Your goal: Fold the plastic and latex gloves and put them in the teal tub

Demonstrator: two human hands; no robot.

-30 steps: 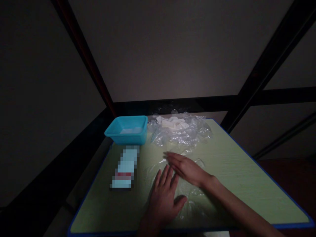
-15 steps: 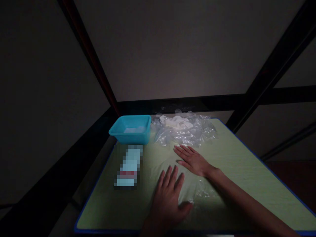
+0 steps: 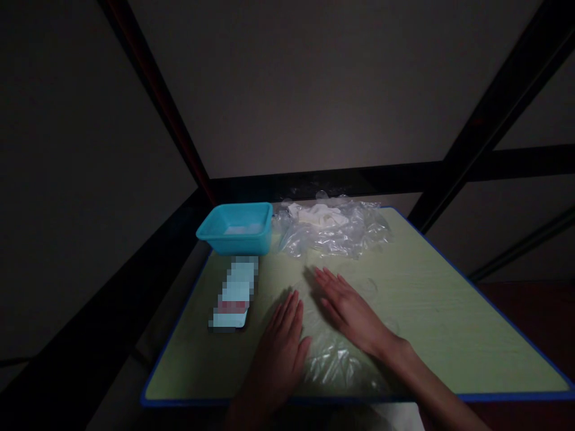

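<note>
A thin, clear plastic film (image 3: 336,362) lies spread on the table near its front edge, wrinkled and shiny at the near end. Whether it is a bag or a single sheet I cannot tell. My left hand (image 3: 283,344) is at the film's left side, fingers stretched out and held fairly close together. Across from it, my right hand (image 3: 348,308) reaches over the film with its fingers extended, palm down. Neither hand grips anything. Contact between the palms and the film is hidden from above.
On the green table (image 3: 458,335) with a blue edge, a turquoise plastic basin (image 3: 238,242) with something white inside stands back left. A pale blue, blurred-out flat object (image 3: 236,293) lies before it. Crumpled clear plastic (image 3: 363,230) with white material (image 3: 323,215) sits at the back, near a wall.
My left hand has moved left, and its spread fingers have come closer together. My right hand has shifted slightly. More of the film shows between the hands, and the view has tilted a little.
</note>
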